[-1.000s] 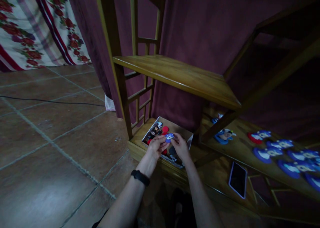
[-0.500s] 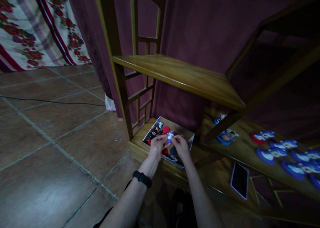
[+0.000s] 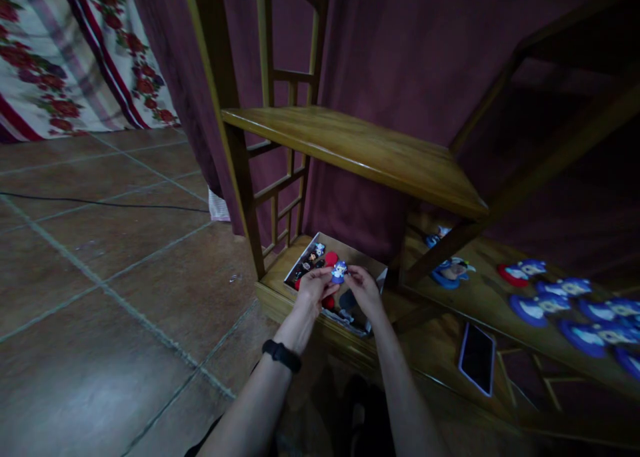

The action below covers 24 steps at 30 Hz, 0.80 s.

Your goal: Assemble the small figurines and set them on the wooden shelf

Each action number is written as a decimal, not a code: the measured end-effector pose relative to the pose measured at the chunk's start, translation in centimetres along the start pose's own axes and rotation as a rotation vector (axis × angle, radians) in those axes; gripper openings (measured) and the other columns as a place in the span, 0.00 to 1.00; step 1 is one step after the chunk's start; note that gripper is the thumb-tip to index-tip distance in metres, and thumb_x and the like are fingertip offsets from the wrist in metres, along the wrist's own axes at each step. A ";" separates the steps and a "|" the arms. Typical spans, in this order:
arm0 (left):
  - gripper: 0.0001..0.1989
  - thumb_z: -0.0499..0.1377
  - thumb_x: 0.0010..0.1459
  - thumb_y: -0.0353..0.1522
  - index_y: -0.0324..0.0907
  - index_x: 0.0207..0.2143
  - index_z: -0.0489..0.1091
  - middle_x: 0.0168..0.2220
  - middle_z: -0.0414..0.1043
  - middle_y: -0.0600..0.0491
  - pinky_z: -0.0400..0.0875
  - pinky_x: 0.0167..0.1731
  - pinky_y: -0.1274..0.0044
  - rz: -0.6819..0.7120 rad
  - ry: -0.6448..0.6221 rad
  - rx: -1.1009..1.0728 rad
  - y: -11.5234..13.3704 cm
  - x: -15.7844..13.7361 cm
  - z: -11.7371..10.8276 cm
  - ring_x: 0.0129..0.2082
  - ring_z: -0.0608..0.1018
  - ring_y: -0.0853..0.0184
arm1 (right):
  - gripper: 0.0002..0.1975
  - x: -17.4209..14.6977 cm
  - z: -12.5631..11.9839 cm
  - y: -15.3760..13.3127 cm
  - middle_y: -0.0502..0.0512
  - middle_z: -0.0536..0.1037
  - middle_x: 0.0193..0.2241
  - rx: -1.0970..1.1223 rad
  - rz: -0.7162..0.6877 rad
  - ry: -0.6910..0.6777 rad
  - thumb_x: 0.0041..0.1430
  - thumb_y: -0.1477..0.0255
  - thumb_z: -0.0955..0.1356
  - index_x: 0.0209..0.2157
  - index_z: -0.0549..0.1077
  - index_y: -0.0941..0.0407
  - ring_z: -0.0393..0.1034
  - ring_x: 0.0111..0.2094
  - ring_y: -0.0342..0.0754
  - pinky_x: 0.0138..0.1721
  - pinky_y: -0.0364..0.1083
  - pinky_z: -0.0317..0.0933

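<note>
A small blue-and-white figurine on a round blue base is held upright above an open cardboard box. My left hand pinches it from the left, fingers closed at the base. From the other side, the fingers of my right hand close on its right edge. Inside the box lie several more small figures, dark and white ones among them, and a red round piece. My hands hide part of the box's contents.
Above the box juts a wooden shelf board. Several blue-based figurines and one with a red base stand on the right-hand shelf. A phone lies on the lower board. A black cable crosses the tiled floor.
The figurine is turned slightly in my fingers and sits a touch lefter in view. The whole view has shifted a little; both hands keep their hold.
</note>
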<state>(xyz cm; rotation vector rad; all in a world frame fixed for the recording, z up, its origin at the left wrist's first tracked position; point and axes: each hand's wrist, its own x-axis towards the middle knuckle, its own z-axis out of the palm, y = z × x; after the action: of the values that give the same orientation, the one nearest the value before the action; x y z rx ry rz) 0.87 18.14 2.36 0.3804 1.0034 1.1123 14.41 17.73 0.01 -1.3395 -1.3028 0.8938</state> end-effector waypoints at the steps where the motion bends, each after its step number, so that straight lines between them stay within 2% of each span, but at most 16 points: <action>1: 0.04 0.58 0.48 0.23 0.34 0.30 0.70 0.21 0.70 0.51 0.73 0.25 0.80 0.003 0.008 0.014 0.0 0.0 0.0 0.19 0.72 0.75 | 0.14 0.0 0.0 -0.1 0.52 0.75 0.35 0.022 -0.005 -0.010 0.47 0.67 0.66 0.38 0.71 0.54 0.68 0.35 0.46 0.38 0.46 0.62; 12: 0.09 0.58 0.47 0.23 0.37 0.34 0.66 0.25 0.71 0.52 0.72 0.25 0.79 0.000 0.032 0.020 -0.6 -0.2 0.5 0.20 0.73 0.74 | 0.20 -0.3 0.2 -0.8 0.51 0.75 0.34 0.032 -0.002 -0.059 0.47 0.70 0.66 0.45 0.66 0.52 0.69 0.33 0.45 0.35 0.44 0.63; 18: 0.07 0.59 0.46 0.23 0.36 0.31 0.66 0.23 0.71 0.51 0.71 0.26 0.81 -0.069 0.006 -0.036 -0.7 0.2 0.0 0.20 0.73 0.74 | 0.18 -0.3 0.0 -1.0 0.51 0.75 0.35 -0.030 -0.045 -0.080 0.48 0.69 0.66 0.43 0.67 0.52 0.70 0.34 0.46 0.36 0.44 0.64; 24: 0.04 0.59 0.47 0.22 0.35 0.29 0.68 0.22 0.72 0.50 0.72 0.28 0.80 -0.201 -0.041 -0.164 -1.1 0.9 -0.5 0.22 0.75 0.72 | 0.17 0.0 -0.2 -0.3 0.53 0.76 0.36 -0.044 -0.032 -0.054 0.48 0.68 0.65 0.43 0.68 0.54 0.70 0.35 0.47 0.38 0.46 0.64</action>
<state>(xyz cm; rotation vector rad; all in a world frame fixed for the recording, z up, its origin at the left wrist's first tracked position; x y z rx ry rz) 1.19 18.36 0.88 0.1652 0.8870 0.9923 14.56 17.68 0.30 -1.3333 -1.3891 0.8893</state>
